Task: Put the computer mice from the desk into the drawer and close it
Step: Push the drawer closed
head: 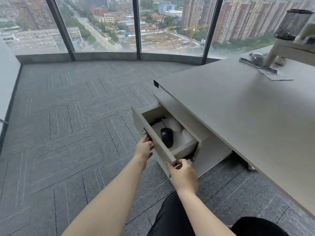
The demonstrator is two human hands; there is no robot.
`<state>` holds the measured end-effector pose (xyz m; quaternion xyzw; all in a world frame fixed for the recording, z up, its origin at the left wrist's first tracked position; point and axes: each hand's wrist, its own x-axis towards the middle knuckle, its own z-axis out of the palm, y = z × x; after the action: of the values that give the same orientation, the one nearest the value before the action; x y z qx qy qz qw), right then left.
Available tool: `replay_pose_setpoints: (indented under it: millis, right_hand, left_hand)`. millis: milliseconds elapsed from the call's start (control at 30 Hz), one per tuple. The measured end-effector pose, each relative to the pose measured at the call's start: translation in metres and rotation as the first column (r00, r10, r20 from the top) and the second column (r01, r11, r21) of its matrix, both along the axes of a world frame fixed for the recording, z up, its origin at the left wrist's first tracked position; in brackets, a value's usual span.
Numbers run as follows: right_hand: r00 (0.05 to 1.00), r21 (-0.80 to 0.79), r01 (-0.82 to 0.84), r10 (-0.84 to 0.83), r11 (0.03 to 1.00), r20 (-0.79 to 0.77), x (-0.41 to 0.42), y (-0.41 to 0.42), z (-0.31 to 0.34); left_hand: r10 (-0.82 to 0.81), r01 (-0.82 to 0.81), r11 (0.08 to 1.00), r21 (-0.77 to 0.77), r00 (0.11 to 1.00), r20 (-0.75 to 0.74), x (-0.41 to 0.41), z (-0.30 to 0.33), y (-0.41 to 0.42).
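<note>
Your left hand and right hand both have fingers curled on the open drawer front. It probably slides stiffly; push evenly, black mouse inside is light.

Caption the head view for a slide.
Both hands on the open drawer front, black mouse inside.

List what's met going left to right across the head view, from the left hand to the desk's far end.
Left hand → black mouse → right hand → desk → mesh cup.
</note>
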<state>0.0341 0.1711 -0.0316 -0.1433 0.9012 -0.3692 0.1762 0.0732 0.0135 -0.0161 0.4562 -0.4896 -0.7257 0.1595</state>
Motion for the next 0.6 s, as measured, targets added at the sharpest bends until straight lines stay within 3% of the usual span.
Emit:
replay_pose_setpoints:
  millis: [167,600]
  right_hand:
    - [0.987,-0.106,0.159,-0.157,0.982,0.029,-0.018,-0.002,-0.007]
    - [0.975,-0.092,0.208,-0.199,0.974,0.099,-0.088,0.003,-0.015]
  left_hand:
    - [-0.013,0.014,1.0,0.025,0.999,-0.033,-0.022,0.003,0.0]
    - [-0.046,0.059,0.993,0.102,0.991,-0.127,-0.093,-0.005,0.007]
